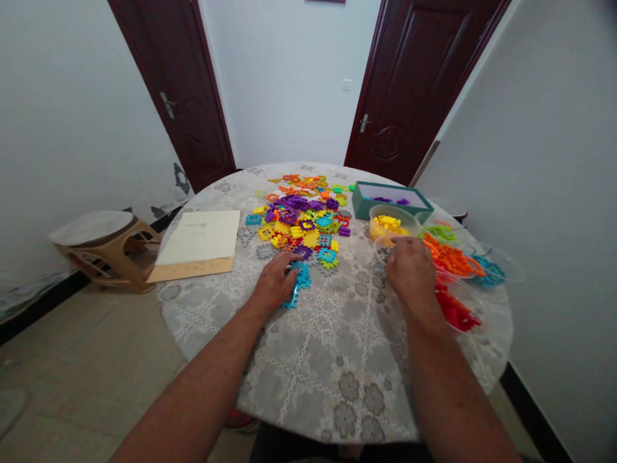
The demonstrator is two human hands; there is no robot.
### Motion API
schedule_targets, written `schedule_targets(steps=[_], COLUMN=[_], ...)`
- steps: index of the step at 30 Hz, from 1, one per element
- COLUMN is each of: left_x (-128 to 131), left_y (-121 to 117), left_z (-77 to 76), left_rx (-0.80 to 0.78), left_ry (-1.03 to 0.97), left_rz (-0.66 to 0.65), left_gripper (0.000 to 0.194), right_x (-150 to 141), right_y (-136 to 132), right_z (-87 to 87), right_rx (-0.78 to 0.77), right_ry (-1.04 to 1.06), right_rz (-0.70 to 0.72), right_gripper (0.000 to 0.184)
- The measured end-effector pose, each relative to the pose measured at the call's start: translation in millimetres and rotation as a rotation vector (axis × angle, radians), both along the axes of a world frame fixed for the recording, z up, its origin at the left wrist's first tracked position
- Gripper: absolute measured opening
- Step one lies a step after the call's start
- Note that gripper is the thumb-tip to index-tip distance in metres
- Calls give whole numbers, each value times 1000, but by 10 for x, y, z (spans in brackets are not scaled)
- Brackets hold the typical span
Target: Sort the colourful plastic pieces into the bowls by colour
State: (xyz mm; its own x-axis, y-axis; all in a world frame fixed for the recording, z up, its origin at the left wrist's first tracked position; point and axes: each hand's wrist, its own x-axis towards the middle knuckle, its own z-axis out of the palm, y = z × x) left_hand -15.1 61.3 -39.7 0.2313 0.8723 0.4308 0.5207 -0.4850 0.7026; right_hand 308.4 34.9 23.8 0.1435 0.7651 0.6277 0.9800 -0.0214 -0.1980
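My left hand (277, 281) rests low over the table beside blue gear-edged plastic pieces (302, 275). Its index finger is stretched toward the pile and the thumb is apart from it; the other fingers are partly hidden. Beyond it spreads a mixed pile of interlocking plastic pieces (311, 239) in yellow, purple, orange, blue and grey. On the right, my right hand (411, 267) is closed over a small clear bowl (377, 256) with grey pieces in it. Its fingertips are bunched, and whatever they may hold is hidden.
Clear bowls hold yellow pieces (389, 224), orange pieces (453, 257), red pieces (456, 310), green pieces (441, 233) and blue pieces (489, 270). A green box (364, 204) contains purple pieces. Pale paper on a board (200, 238) lies left. A stool (103, 247) stands beside the round table.
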Motion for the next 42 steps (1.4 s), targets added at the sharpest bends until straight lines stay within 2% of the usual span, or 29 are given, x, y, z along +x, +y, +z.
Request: schedule_targets(steps=[2, 4, 7, 11, 14, 19, 24, 27, 32, 35, 38, 40, 42], left_x=[6, 7, -4, -53, -86, -77, -30, -58, -196, -242, -198, -131, -62], left_y=[-1, 6, 24, 101, 186, 143, 16, -9, -171, -375, -623, -776, -893], left_z=[12, 21, 17, -45, -103, -74, -3, 41, 205, 251, 233, 223, 231], left_rx=[-11, -5, 36, 73, 51, 22, -3, 13, 76, 83, 17, -28, -67], left_ry=[-22, -16, 44, 99, 73, 42, -27, -14, 160, 344, 572, 679, 729], left_rz=[23, 26, -17, -42, -85, -95, -54, 23, 146, 171, 192, 216, 250], left_gripper=[34, 34, 33, 32, 40, 47, 46, 41, 30, 47, 66, 63, 50], right_x=[-119, -350, -816, -1305, -1433, -1411, -1345, -1277, -1121, -1069, -1067, -1080, -1093], right_y=[11, 10, -44, -80, -28, 24, 23, 39, 87, 122, 133, 130, 127], right_z=[-6, -45, -199, -453, -548, -564, -571, -575, -616, -637, -640, -641, -647], right_rx=[34, 20, -147, -332, -364, -392, -374, -361, -251, -219, -207, -189, -166], right_ry=[46, 114, 152, 140, 127, 157, 417, 616, 858, 958, 1017, 1037, 1068], right_rz=[58, 201, 469, 641, 616, 589, 597, 599, 460, 388, 405, 428, 446], right_gripper=[35, 32, 31, 44, 52, 47, 37, 25, 25, 27, 28, 28, 27])
